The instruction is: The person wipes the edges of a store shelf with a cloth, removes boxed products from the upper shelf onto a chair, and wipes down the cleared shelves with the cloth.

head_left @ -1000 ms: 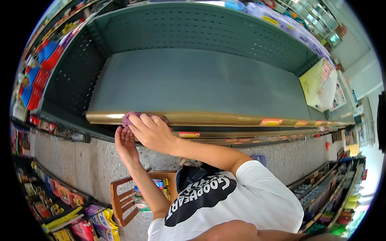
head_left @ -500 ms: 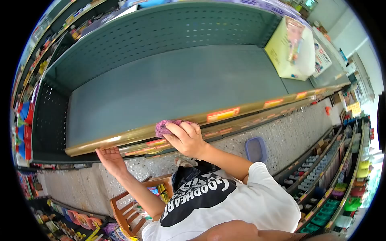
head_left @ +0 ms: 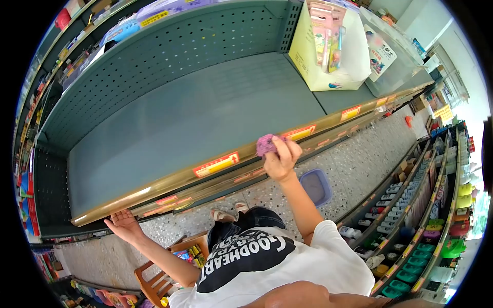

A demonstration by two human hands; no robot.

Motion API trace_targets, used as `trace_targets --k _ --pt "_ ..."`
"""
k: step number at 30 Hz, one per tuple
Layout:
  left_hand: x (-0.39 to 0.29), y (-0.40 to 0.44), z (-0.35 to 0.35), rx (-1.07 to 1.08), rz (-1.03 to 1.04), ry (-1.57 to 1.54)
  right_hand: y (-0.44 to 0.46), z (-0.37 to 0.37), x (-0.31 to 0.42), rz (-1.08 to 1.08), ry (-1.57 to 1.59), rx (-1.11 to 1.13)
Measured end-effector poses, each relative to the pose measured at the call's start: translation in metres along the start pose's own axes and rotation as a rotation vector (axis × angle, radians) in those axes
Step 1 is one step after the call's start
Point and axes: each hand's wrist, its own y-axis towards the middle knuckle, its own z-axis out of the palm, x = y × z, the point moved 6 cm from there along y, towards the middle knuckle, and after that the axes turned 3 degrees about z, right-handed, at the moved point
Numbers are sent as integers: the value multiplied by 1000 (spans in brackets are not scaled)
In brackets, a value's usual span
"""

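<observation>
My right hand (head_left: 281,158) is closed on a purple cloth (head_left: 267,145), which lies against the gold front rail (head_left: 177,177) of a grey metal shelf (head_left: 190,113). The cloth touches the rail between two red and yellow price labels. Palm up, my left hand (head_left: 125,224) is under the left end of the same rail, its fingers spread and partly hidden at the tips. Nothing shows in it.
A pale yellow box (head_left: 334,61) with packaged items stands on the shelf's right part, beside a clear bin (head_left: 395,69). Below are a purple-grey basin (head_left: 316,187) on the floor and a wooden chair (head_left: 151,282). Stocked shelves (head_left: 411,226) run along the right.
My right hand has moved right along the rail with the purple cloth. My left hand stays near the rail's left end. The view has shifted and turned to the right.
</observation>
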Motion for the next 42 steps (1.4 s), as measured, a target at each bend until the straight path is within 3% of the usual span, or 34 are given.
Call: trace_targets --k 8,11,15,19,22,24,27,31,34,35,38,40,42 --pt "2 0 12 -76 35 102 -6 -36 -127 253 -239 -46" --pt "6 1 16 -61 37 79 -8 -37 -130 199 -223 -36" --pt "2 -3 21 -92 56 142 -11 -31 -125 288 -230 -97" --pt "-3 5 2 -62 44 153 -16 -36 -116 401 -167 -45" --pt "-9 1 2 -69 54 166 -23 -46 -110 443 -221 121" --pt "-10 10 -13 -35 13 132 -32 -57 -118 555 -137 114" --pt "-26 15 -27 -87 70 152 1 -73 -109 539 -47 31" --pt "-63 24 -41 -250 227 252 75 -51 -104 842 771 -217" --pt "-87 47 -63 -298 298 326 158 -1 -46 667 1112 62" --pt "-96 56 -70 -310 316 351 162 23 -48 706 1076 176" --pt "-115 84 -89 -252 349 393 221 84 55 389 897 355" --pt "-124 96 -87 -208 314 385 255 115 164 -22 922 563" --pt "-124 109 -88 -186 258 358 273 138 260 -443 877 502"
